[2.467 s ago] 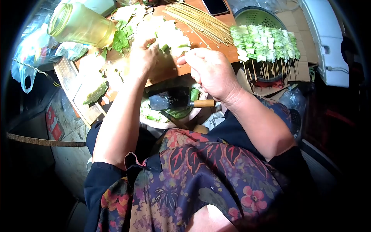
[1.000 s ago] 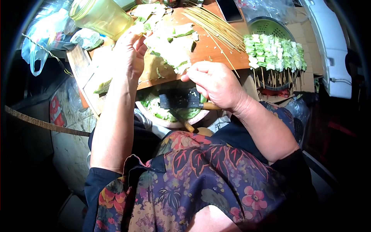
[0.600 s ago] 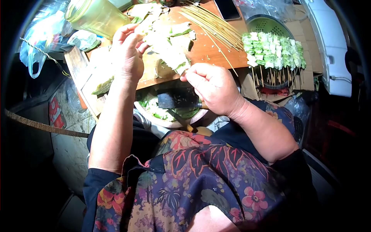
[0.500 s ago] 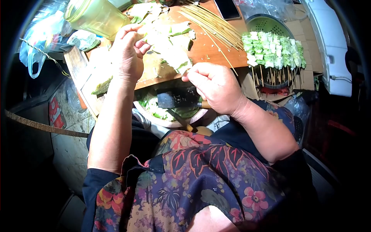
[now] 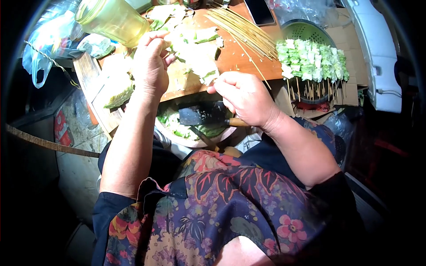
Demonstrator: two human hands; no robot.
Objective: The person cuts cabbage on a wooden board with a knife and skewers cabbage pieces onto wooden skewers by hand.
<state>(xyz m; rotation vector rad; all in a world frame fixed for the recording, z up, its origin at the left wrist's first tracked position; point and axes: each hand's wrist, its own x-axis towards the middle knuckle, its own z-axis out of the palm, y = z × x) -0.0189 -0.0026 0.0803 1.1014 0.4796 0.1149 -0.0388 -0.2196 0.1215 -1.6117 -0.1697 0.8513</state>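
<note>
My left hand (image 5: 151,64) is closed in a pinch at a small pale green cabbage piece (image 5: 167,41) over the board. Across from it, my right hand (image 5: 250,97) has its thumb and finger pressed together beside the tip of a larger cabbage leaf (image 5: 202,64); bright glare hides what they hold. Below the hands, a dark-bladed cleaver (image 5: 199,114) with a wooden handle lies across a bowl (image 5: 188,142) of green cabbage pieces.
Bamboo skewers (image 5: 242,31) lie beside a phone (image 5: 258,11). Skewered cabbage (image 5: 313,60) rests on a green colander (image 5: 306,29) at right. A yellowish plastic container (image 5: 113,22), a cabbage chunk (image 5: 120,91) and a blue plastic bag (image 5: 46,48) are at left.
My left hand has shifted slightly right and down, uncovering more of the cabbage chunk at left. My right hand stays pinched in nearly the same place. The view has shifted slightly.
</note>
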